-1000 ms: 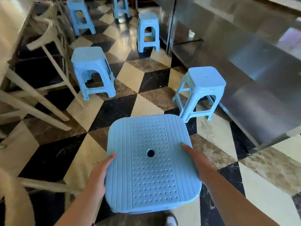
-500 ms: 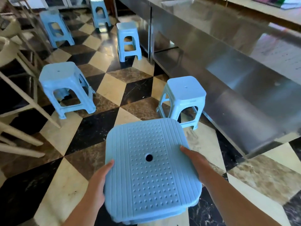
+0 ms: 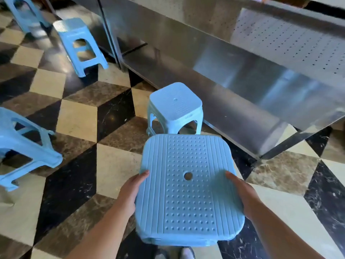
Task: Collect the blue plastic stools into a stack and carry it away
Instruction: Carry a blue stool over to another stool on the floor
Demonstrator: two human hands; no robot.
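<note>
I hold a light blue plastic stool in front of me, seat up, its dotted top with a round centre hole facing the camera. A second rim shows under its near edge, so it looks like a stack. My left hand grips the seat's left edge and my right hand grips the right edge. Just beyond it a single blue stool stands on the floor by the steel counter. Another blue stool stands at the left, and a third farther back left.
A long stainless steel counter runs along the right and blocks that side. The floor is glossy tile in black, brown and cream. One more blue stool is partly seen at the top left corner. My shoes show below the held stool.
I have walked forward and turned right with the stool in both hands. The stool by the counter is now directly ahead and much closer; the left stools slid toward the left edge.
</note>
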